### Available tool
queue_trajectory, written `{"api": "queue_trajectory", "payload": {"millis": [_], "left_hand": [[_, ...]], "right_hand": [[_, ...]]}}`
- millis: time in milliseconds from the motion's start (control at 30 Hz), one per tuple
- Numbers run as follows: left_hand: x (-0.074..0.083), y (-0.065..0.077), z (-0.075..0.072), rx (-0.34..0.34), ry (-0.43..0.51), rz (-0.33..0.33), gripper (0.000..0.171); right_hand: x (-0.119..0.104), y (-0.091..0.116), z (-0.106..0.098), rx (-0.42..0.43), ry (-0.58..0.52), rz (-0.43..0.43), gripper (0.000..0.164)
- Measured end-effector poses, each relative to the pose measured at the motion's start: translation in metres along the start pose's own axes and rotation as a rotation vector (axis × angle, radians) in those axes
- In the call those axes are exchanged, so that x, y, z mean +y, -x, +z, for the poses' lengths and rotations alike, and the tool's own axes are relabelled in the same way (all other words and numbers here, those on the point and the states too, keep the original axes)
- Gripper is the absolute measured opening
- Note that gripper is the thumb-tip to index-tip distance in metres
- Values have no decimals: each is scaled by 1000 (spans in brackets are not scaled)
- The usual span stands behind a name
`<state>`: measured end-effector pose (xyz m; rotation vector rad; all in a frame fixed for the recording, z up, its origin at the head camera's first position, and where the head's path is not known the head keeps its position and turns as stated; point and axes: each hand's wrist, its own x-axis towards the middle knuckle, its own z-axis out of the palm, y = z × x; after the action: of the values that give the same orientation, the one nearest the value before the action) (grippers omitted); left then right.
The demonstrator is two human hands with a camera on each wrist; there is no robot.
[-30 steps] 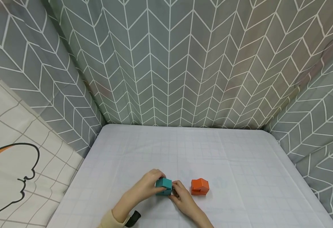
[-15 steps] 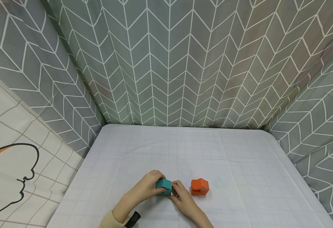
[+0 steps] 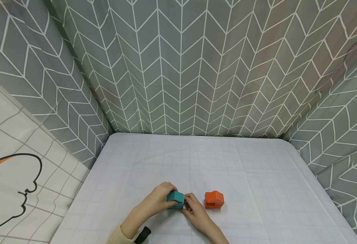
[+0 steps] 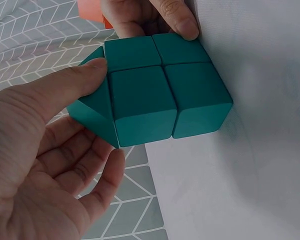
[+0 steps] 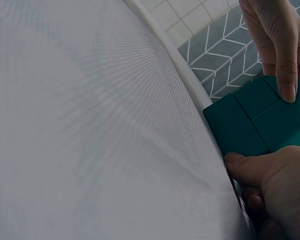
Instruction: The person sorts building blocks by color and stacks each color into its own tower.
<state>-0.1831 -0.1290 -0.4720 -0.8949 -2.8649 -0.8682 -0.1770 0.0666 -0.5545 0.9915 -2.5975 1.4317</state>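
A teal block shape (image 3: 176, 196), made of several cube-like blocks under a wedge-shaped top piece, stands on the white-covered table. My left hand (image 3: 159, 197) pinches the wedge top, thumb on the near face and fingers behind. In the left wrist view, its lower fingers hang loosely curled beside the teal blocks (image 4: 142, 95). From the right, my right hand (image 3: 197, 214) holds the base, its thumb (image 5: 247, 167) on a lower corner and the other fingers curled at the side. The fingertips behind the blocks are hidden.
An orange block shape (image 3: 214, 200) of similar form stands just right of my right hand. The white tablecloth (image 3: 251, 176) spreads all around. Grey chevron curtains (image 3: 181, 67) close off the back and sides. A black strap piece (image 3: 143, 235) sits at the left wrist.
Almost nothing differs. Both hands keep their places on the teal blocks, and the orange shape stays where it was.
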Motion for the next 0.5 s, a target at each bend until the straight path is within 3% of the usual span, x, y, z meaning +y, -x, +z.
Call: {"api": "queue_trajectory", "payload": {"millis": [167,400,500], "left_hand": [[1,-2,0,9,-16,12,34],[4,-3,-3,29,-59,-18,46],[8,0,-8,65,-92,-38,49]], "right_hand": [[-1,0,-2,-10,6,53,36],[-13,15,-14,-105,20,237,51],[-20,27,-21,-136,82,238,50]]}}
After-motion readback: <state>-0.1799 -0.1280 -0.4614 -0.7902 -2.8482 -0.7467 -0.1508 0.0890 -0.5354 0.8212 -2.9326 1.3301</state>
